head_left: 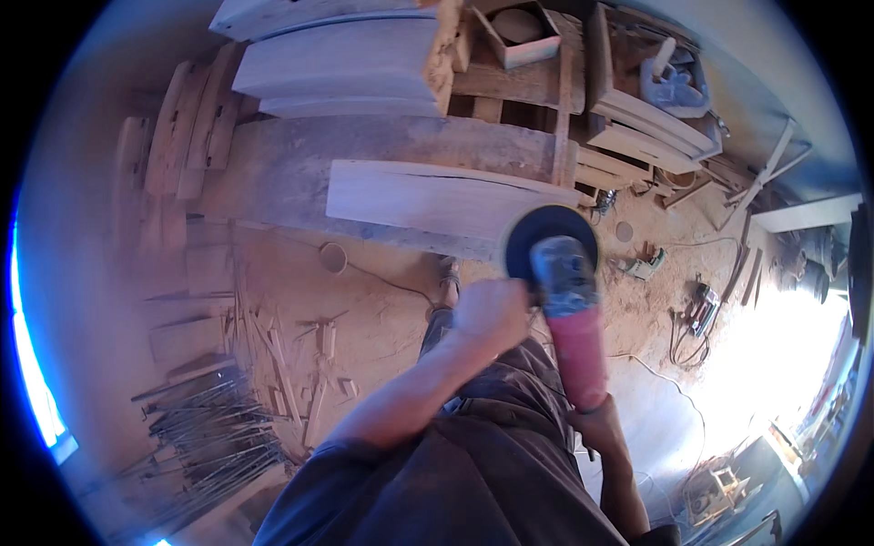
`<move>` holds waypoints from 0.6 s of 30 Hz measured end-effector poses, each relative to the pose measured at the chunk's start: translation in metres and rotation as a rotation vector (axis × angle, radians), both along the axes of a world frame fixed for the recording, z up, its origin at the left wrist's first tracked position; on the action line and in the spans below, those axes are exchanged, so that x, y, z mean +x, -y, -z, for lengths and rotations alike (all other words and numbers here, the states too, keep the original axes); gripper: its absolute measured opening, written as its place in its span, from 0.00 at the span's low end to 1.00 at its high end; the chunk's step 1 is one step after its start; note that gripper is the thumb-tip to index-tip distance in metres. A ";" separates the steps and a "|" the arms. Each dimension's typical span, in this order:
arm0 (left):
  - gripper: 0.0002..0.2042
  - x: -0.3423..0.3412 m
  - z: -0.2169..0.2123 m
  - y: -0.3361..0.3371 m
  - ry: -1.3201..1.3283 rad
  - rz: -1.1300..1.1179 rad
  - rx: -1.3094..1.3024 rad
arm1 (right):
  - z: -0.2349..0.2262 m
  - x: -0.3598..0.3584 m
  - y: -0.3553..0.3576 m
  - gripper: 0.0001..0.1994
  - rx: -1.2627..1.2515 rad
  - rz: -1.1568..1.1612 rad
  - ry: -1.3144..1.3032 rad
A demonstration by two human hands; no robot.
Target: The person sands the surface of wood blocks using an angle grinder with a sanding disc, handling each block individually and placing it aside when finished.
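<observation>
My left hand (492,314) closed on the sander's side handle | right hand (601,423) gripping the red sander (569,300) body | disc at plank (437,196) end | plank looks smooth, edge remains.

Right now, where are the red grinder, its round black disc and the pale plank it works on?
red grinder (575,350), head view, middle of its red body.
round black disc (539,229), head view, upper face of the disc.
pale plank (419,196), head view, middle of its top face.
</observation>
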State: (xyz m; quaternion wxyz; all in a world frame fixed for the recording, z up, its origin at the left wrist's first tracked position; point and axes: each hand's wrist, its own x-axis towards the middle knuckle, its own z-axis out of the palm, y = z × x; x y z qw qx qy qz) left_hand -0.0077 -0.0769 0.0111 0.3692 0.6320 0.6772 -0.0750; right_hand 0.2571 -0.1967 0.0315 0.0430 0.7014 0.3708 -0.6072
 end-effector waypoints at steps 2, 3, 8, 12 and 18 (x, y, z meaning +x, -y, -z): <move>0.08 0.017 0.010 -0.003 0.102 0.031 0.098 | 0.000 0.014 0.009 0.08 -0.005 -0.008 0.066; 0.08 0.018 0.012 -0.004 0.128 0.037 0.124 | 0.002 0.015 0.010 0.07 -0.007 -0.013 0.099; 0.08 -0.036 0.004 -0.003 0.108 -0.044 0.083 | -0.003 -0.034 -0.004 0.08 -0.024 -0.040 0.082; 0.11 -0.126 -0.003 0.005 -0.088 -0.131 0.002 | 0.003 -0.117 -0.027 0.12 0.074 -0.249 0.077; 0.17 -0.258 0.003 0.030 -0.178 -0.264 -0.012 | 0.025 -0.226 -0.048 0.20 0.138 -0.326 -0.071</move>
